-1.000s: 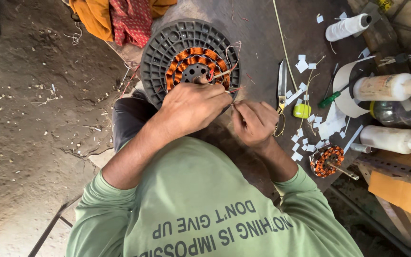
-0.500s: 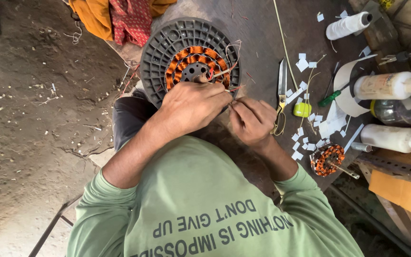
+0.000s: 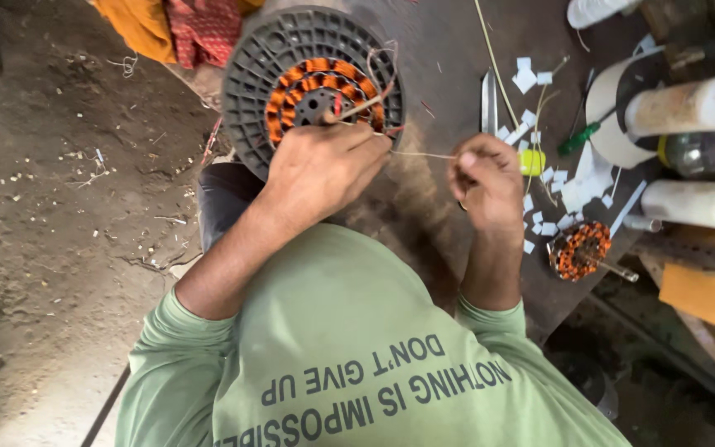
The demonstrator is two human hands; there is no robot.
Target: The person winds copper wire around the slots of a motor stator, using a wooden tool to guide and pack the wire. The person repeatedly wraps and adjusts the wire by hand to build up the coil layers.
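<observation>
Copper windings glow orange in the middle of a grey ribbed stator disc (image 3: 312,83), which sits on the dark bench right in front of the person. Left hand (image 3: 324,170) rests on the disc's near edge, fingers curled down over the windings, and seems to pinch a thin stick or wire end that pokes up across the coils; can't tell exactly which. Right hand (image 3: 486,178) is closed into a loose fist, gripping the other end of a thin wire (image 3: 424,155) pulled taut between the two hands.

Just beside the right hand there's a smaller wound coil (image 3: 581,248) with a rod through it, lots of white paper scraps (image 3: 573,194), a green screwdriver (image 3: 579,141), a yellow blob and some white bottles (image 3: 688,103) further out.

Risk-wise, I'd say that wire is the weak point: pull too hard or at a bad angle and it could snap or scrape its coating on the core's edge. A loose loop of wire (image 3: 382,62) sticks up at the disc's far side and could snag. A slipping left hand might also nudge neighbouring turns out of their slots.
</observation>
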